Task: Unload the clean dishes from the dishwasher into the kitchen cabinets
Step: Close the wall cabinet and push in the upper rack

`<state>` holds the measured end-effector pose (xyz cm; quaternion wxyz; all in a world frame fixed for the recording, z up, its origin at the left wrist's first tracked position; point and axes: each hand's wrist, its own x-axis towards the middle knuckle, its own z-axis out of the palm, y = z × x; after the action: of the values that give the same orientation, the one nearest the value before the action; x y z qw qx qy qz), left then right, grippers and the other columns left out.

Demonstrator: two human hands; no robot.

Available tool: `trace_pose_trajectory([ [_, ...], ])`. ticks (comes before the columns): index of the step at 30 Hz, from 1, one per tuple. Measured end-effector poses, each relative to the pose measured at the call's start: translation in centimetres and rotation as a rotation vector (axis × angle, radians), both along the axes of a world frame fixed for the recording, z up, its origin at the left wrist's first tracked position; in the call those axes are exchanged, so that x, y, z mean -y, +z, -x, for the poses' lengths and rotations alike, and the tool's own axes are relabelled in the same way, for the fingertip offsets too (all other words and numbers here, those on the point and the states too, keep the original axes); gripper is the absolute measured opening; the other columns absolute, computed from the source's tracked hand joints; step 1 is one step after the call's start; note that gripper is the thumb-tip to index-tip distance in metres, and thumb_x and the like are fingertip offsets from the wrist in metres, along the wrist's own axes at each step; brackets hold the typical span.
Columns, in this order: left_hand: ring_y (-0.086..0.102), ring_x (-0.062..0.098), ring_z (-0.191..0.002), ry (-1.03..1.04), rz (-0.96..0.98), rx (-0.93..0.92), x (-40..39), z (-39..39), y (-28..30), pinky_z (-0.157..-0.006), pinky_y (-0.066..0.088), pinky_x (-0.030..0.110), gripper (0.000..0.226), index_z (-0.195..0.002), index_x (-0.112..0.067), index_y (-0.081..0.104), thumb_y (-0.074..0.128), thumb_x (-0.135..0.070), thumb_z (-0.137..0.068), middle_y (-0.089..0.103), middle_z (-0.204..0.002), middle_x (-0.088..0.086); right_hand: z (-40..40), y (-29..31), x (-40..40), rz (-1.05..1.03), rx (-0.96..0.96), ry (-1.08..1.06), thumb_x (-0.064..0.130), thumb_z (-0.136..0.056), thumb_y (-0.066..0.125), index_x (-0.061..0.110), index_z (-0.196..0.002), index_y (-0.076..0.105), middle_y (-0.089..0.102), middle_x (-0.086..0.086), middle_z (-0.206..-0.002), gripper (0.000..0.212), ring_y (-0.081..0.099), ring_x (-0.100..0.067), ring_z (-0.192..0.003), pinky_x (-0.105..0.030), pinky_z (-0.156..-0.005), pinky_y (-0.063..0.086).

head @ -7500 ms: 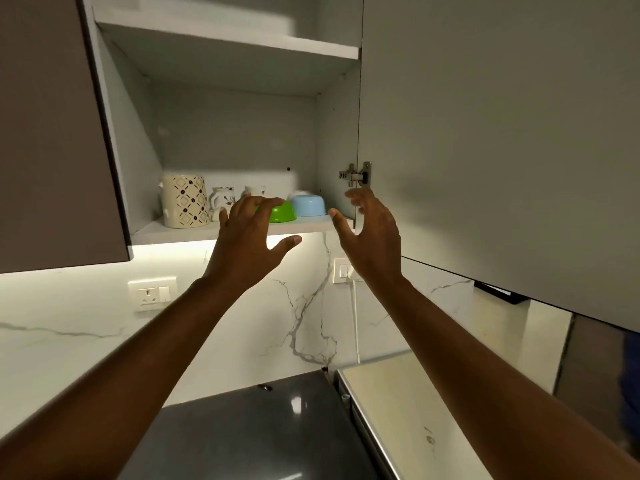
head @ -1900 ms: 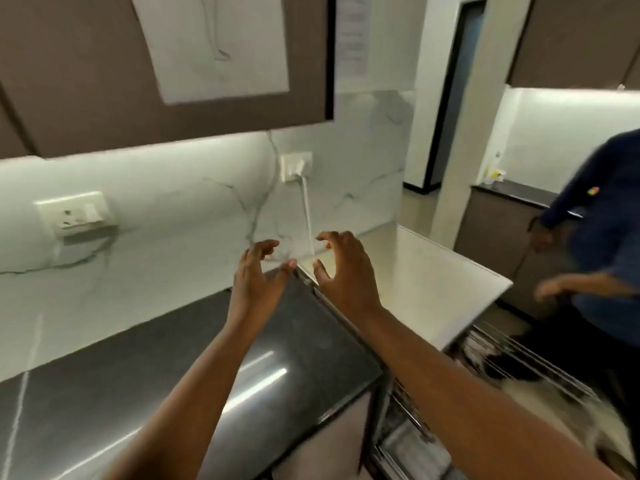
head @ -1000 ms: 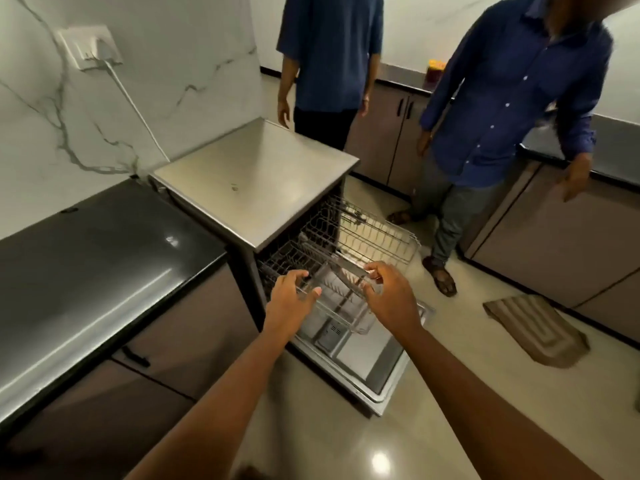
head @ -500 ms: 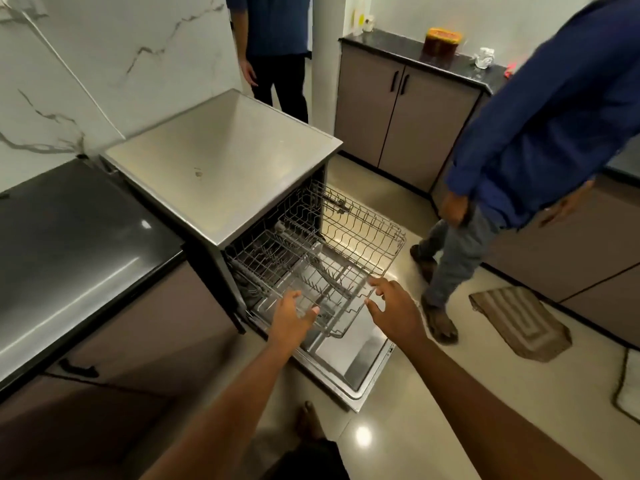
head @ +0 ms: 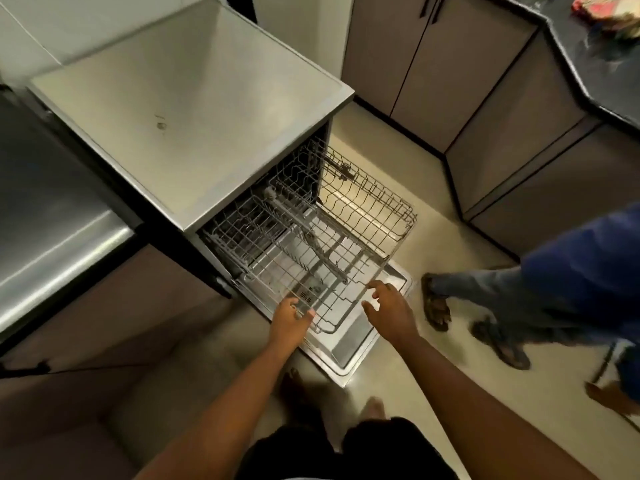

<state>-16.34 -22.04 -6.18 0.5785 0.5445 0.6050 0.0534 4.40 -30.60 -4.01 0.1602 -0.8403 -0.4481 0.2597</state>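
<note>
At the open dishwasher [head: 194, 109], I have both hands down on the pulled-out rack [head: 311, 268], having come away from the wall cabinet.

My left hand [head: 289, 320] curls its fingers over the rack's front wire; my right hand [head: 389, 310] hovers at the rim, fingers spread and holding nothing. I see no dishes in either rack, so unloading looks about finished. A bystander's sandalled foot [head: 437, 303] stands just beside the lowered door [head: 349, 355], crowding my right.

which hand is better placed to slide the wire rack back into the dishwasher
Left, probably. The left hand already grips the front rim of the grey wire rack, while the right hand hovers open beside that rim.
</note>
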Motion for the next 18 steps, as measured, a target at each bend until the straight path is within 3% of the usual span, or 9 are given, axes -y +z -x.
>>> trace_pose_trajectory([
  [4, 0.067, 0.021, -0.091, 0.042, -0.019, -0.007, 1.6, -0.9, -2.2, -0.084, 0.055, 0.035, 0.021, -0.106, -0.012, 0.067, 0.067, -0.027, -0.090, 0.070, -0.094, 0.002, -2.3, -2.6, -1.2, 0.074, -0.094, -0.065, 0.028, -0.092, 0.067, 0.021, -0.128, 0.057, 0.063, -0.005, -0.114, 0.038, 0.063, -0.020, -0.106, -0.029, -0.084, 0.048],
  [7, 0.068, 0.013, -0.082, 0.010, -0.065, 0.039, 3.1, -2.4, -3.2, -0.079, 0.055, 0.025, 0.013, -0.097, -0.015, 0.073, 0.063, -0.023, -0.093, 0.073, -0.087, -0.003, -4.7, -4.6, -2.2, 0.115, -0.175, -0.154, 0.027, -0.091, 0.069, 0.019, -0.130, 0.058, 0.066, -0.009, -0.113, 0.041, 0.063, -0.021, -0.100, -0.027, -0.085, 0.047],
  [10, 0.070, 0.017, -0.077, -0.004, 0.010, 0.082, 4.6, -5.1, -5.9, -0.078, 0.057, 0.032, 0.016, -0.086, -0.012, 0.073, 0.062, -0.022, -0.093, 0.073, -0.078, 0.001, -7.7, -7.5, -3.6, 0.168, -0.216, -0.188, 0.026, -0.091, 0.069, 0.016, -0.133, 0.057, 0.067, -0.011, -0.113, 0.045, 0.059, -0.017, -0.092, -0.021, -0.082, 0.040],
  [14, 0.073, 0.018, -0.076, 0.049, 0.242, 0.091, 5.9, -8.8, -9.1, -0.080, 0.059, 0.044, 0.029, -0.083, -0.013, 0.072, 0.063, -0.039, -0.090, 0.075, -0.082, 0.007, -11.1, -10.2, -5.4, 0.183, -0.238, -0.243, 0.027, -0.091, 0.070, 0.009, -0.134, 0.056, 0.068, -0.013, -0.115, 0.049, 0.065, -0.026, -0.106, -0.022, -0.086, 0.041],
  [16, 0.070, 0.019, -0.082, 0.219, 0.479, 0.096, 6.4, -11.0, -10.1, -0.081, 0.060, 0.039, 0.028, -0.091, -0.011, 0.065, 0.060, -0.038, -0.095, 0.072, -0.097, 0.014, -12.9, -12.1, -6.5, 0.219, -0.272, -0.287, 0.029, -0.093, 0.068, 0.005, -0.139, 0.052, 0.065, -0.011, -0.126, 0.055, 0.060, -0.026, -0.119, -0.021, -0.091, 0.037],
  [18, 0.065, 0.026, -0.100, 0.422, 0.758, 0.169, 6.5, -12.7, -10.7, -0.087, 0.057, 0.041, 0.025, -0.100, -0.015, 0.057, 0.055, -0.040, -0.097, 0.065, -0.112, 0.018, -14.6, -14.1, -7.4, 0.243, -0.398, -0.400, 0.031, -0.092, 0.070, 0.007, -0.145, 0.045, 0.065, -0.009, -0.127, 0.063, 0.059, -0.025, -0.115, -0.026, -0.103, 0.039],
])
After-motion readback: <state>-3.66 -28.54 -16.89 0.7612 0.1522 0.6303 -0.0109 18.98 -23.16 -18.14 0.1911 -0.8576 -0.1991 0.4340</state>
